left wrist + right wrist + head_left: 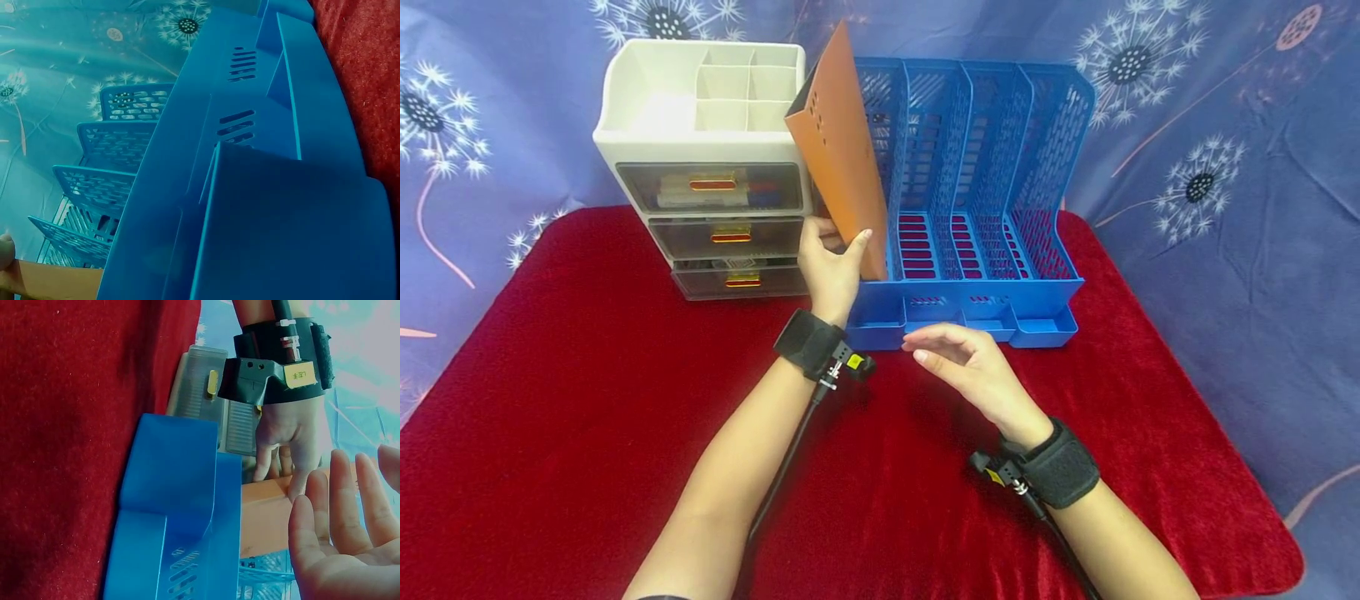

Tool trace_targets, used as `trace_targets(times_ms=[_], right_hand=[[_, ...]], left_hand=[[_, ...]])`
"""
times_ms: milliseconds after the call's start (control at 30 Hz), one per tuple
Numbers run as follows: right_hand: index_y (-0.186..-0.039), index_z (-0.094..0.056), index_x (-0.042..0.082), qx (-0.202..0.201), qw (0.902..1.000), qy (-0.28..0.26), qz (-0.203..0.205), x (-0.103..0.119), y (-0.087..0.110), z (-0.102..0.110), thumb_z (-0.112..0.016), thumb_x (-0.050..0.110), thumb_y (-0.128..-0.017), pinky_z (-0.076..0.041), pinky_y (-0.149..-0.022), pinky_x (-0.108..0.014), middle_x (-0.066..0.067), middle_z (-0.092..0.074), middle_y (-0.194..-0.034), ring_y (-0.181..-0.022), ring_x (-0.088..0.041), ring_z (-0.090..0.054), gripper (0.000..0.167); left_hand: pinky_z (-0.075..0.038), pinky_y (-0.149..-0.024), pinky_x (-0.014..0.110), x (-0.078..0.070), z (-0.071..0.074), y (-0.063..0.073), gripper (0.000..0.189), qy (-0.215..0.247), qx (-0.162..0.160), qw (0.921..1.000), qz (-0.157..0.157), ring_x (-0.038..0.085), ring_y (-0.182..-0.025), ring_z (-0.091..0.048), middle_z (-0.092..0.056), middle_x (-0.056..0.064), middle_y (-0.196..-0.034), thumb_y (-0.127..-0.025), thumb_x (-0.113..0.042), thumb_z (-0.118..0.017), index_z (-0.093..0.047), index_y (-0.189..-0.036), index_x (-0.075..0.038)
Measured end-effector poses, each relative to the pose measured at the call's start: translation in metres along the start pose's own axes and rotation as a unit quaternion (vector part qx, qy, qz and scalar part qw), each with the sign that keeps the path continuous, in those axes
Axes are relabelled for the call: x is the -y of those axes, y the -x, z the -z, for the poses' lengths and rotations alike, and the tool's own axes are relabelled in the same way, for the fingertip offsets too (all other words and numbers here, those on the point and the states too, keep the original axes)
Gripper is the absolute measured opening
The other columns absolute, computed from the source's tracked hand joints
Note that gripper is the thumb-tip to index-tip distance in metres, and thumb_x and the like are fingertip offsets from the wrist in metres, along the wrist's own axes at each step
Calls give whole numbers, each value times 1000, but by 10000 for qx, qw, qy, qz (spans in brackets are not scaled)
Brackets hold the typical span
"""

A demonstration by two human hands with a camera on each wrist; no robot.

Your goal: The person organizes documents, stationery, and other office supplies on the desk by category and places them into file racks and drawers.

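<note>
My left hand (831, 271) grips the lower front of an orange file folder (850, 167), thumb on its spine and fingers round its left side. The folder stands tilted in the leftmost slot of a blue file rack (992, 296), its top leaning left toward the white organizer. Only a thumb tip (5, 253) and a strip of the orange folder (56, 280) show in the left wrist view. In front of the rack's small trays hovers my right hand (973, 371), fingers loosely bent and holding nothing. The right wrist view shows its spread fingers (344, 512).
Left of the rack stands a white desk organizer (700, 150) with top compartments and three clear-fronted drawers. Both stand on a red cloth (550, 400). Behind them hangs a blue dandelion-print curtain (1247, 275). More slots of the rack lie right of the folder.
</note>
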State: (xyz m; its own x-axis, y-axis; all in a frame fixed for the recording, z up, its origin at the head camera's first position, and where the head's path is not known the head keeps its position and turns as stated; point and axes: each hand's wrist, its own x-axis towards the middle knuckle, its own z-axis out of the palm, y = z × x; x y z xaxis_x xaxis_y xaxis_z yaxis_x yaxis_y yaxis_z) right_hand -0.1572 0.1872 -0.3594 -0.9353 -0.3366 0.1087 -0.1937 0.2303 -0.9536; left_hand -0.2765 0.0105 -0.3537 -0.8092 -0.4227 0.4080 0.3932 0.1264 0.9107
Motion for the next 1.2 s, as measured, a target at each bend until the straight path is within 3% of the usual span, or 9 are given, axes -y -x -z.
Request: trace_targets(times_ms=[200,467,800,1000,1067,1200], right_hand=[[-113,-64,4,33,10000,-8,-35,0,-1,-1,-64,17,-90,-50,-88,-30,-11,-67,-111,-104,-17,-63,27],[-113,-64,2,157,9999,-30,-2,-2,-4,-1,-63,16,-90,-50,-88,-30,-12,-67,-110,-104,-18,-63,27],[-116,-62,0,272,9996,-23,-29,-3,-9,1,-62,17,-91,-50,-89,-29,-16,-65,-113,-105,-17,-63,30],[-115,-62,2,247,9996,-10,-121,-5,-9,1,-63,18,-91,-50,-88,-30,-13,-66,-113,-105,-17,-63,30],[-116,-62,2,243,9996,1,-138,-7,-9,2,-63,18,-90,-50,-88,-30,-14,-66,-113,-106,-19,-63,30],[-115,-63,2,227,9996,95,-113,-12,-8,4,-63,20,-90,-50,-88,-29,-13,-66,-112,-107,-26,-62,31]], left_hand=[[-47,-67,25,1,2,-3,34,-106,56,9999,47,22,-82,-62,-63,14,-93,-77,-10,-76,-53,-99,0],[-49,-70,27,3,7,-4,40,-281,450,9986,5,20,-87,-62,-62,12,-101,-78,-12,-76,-52,-107,0],[-52,-73,30,-1,17,-7,38,-161,842,9963,-51,22,-90,-64,-61,12,-107,-79,-8,-74,-52,-110,-1],[-51,-78,32,-1,36,-8,40,26,1639,9865,36,23,-89,-62,-61,13,-108,-79,-8,-73,-53,-112,-1],[-49,-79,33,-2,45,-8,37,0,1996,9799,37,23,-89,-61,-62,14,-106,-80,-9,-73,-54,-110,0],[-48,-78,34,-11,66,-5,27,-533,2687,9617,-72,23,-87,-62,-64,15,-99,-82,-9,-71,-57,-103,1]])
